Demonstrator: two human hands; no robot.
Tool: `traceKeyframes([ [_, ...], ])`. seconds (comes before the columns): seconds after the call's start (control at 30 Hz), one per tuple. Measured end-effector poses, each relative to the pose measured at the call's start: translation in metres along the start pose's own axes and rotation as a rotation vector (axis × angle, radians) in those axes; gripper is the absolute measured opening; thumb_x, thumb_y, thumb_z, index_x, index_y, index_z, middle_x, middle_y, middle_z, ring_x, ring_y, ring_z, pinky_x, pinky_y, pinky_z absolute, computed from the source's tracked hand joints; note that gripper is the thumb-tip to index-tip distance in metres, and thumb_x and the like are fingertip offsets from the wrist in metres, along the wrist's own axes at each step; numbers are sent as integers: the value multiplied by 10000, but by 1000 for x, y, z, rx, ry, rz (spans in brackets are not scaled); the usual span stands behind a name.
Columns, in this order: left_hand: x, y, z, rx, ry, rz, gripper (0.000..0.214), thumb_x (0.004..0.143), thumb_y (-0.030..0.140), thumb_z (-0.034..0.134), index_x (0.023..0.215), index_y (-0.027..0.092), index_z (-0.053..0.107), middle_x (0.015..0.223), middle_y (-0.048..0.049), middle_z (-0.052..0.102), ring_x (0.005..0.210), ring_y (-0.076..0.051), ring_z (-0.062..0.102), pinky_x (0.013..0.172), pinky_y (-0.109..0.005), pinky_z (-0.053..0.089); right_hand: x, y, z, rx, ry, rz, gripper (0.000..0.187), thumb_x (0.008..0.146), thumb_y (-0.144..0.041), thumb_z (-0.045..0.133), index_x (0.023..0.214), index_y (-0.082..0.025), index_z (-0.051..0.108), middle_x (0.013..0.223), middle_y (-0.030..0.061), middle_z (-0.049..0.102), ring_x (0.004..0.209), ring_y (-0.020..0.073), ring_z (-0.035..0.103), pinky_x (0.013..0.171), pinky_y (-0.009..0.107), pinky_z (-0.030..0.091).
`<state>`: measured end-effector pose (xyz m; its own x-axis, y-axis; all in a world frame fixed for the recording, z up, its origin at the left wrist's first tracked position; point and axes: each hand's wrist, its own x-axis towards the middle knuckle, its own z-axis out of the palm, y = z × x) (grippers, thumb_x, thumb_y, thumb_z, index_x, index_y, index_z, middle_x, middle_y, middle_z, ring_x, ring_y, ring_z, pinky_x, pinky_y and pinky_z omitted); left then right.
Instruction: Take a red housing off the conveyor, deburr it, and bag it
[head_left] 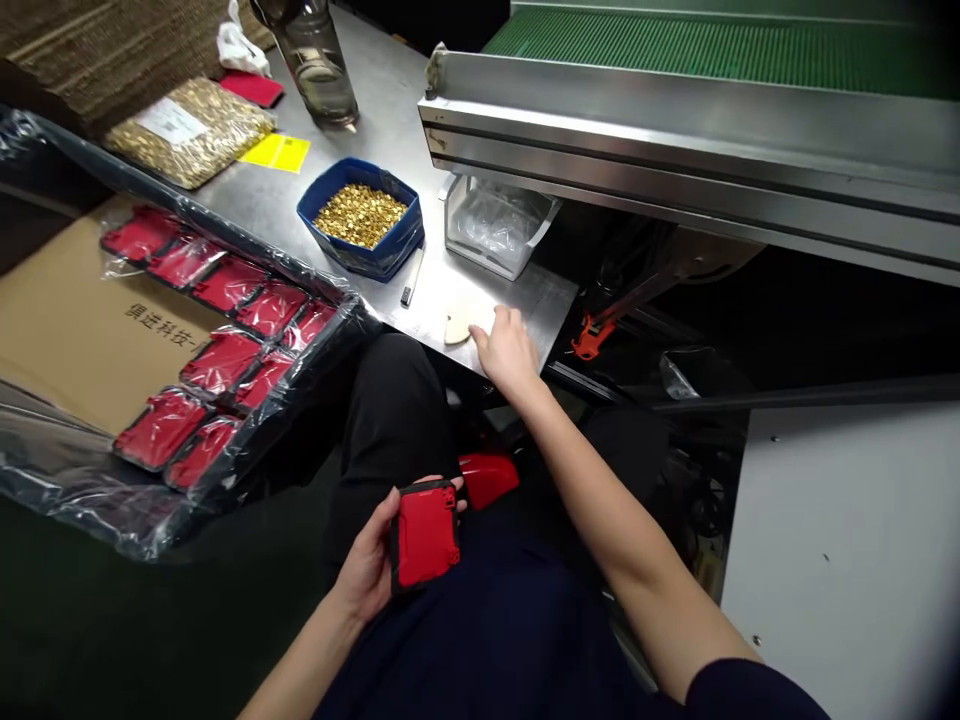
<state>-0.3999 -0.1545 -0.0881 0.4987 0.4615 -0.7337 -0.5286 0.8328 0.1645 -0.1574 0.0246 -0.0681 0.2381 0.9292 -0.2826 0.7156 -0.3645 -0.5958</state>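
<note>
My left hand point(372, 552) is closed around a red and black plastic case point(427, 535), held above my lap with its red face up. My right hand point(510, 350) reaches to the front edge of the metal table, with the thumb apart from the fingers. The thumb tip is at the edge of a flat cream-coloured pad point(458, 327) on the tabletop; whether it presses on the pad I cannot tell. A blue bin point(409, 240) of small brass-coloured parts point(361, 215) stands farther back. Beside it lies a slim pen-like tool point(412, 278).
At left, a plastic-lined box point(187, 500) holds several bagged red cases point(225, 362) on cardboard point(67, 320). A clear-plastic-filled tray point(499, 235) sits beneath a green conveyor point(712, 45) with a metal side rail. A bag of brass parts point(199, 125) and a bottle point(322, 75) stand behind.
</note>
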Motion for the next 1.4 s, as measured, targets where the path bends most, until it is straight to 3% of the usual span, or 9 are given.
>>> traceKeyframes([
  [0.17,2,-5,0,-46,-21,138,483,930,551,611,1265,214,700,1456,-117,650,1279,-328,649,1047,-456,547,-104,38,-6,139,-330,-21,449,1028,-566,422,943,-210,681,923,75,727,908,231,680,837,355,506],
  [0.3,20,-3,23,36,-76,142,556,873,621,662,1267,229,671,1426,-120,666,1267,-333,642,1032,-453,547,-181,63,11,626,-664,-70,440,1001,-600,494,1068,-208,681,923,23,719,801,140,655,743,255,510],
  [0.43,45,1,58,385,-45,187,473,925,586,648,1251,244,634,1268,-111,733,1078,-263,709,888,-356,583,-203,73,17,1087,-499,128,509,912,-623,636,1194,-200,605,918,33,680,708,140,598,637,254,456],
  [0.53,56,-4,79,549,-161,140,583,892,557,710,1374,257,580,1395,-136,658,1162,-297,673,858,-353,590,-203,71,5,792,-290,93,384,940,-534,634,1163,-222,612,973,38,693,790,170,629,706,282,472],
  [0.63,58,-17,85,528,-180,-1,619,853,420,795,1406,239,584,1390,-140,668,1211,-311,660,957,-357,559,-203,63,-17,364,-340,-71,280,951,-499,621,947,-219,626,861,10,692,711,160,604,650,279,427],
  [0.77,54,-30,73,305,-128,-109,415,926,380,697,1303,207,674,1249,-123,752,1106,-288,719,1012,-425,550,-176,76,-68,262,-436,-203,295,1026,-441,502,909,-257,700,866,-25,749,760,146,677,696,264,452],
  [0.97,36,-17,57,77,-239,-115,709,935,651,574,1457,172,557,1461,-158,628,1199,-326,672,959,-484,586,-38,169,-114,-411,181,-6,399,1026,-214,389,1337,-189,637,1215,168,707,1037,254,669,816,359,490],
  [1.13,14,-12,54,23,-225,-100,816,920,765,469,1442,147,574,1445,-206,629,1265,-344,641,949,-401,565,42,222,-91,-472,49,-192,400,1010,-136,465,1383,-168,606,1319,154,644,1242,258,588,1064,482,448],
  [1.4,-6,-11,41,28,-106,-19,712,993,677,411,1371,115,629,1242,-206,739,1078,-304,732,966,-434,553,57,241,-97,-509,-81,-420,506,881,-13,508,1302,-241,668,1248,110,690,1217,304,597,1013,495,473],
])
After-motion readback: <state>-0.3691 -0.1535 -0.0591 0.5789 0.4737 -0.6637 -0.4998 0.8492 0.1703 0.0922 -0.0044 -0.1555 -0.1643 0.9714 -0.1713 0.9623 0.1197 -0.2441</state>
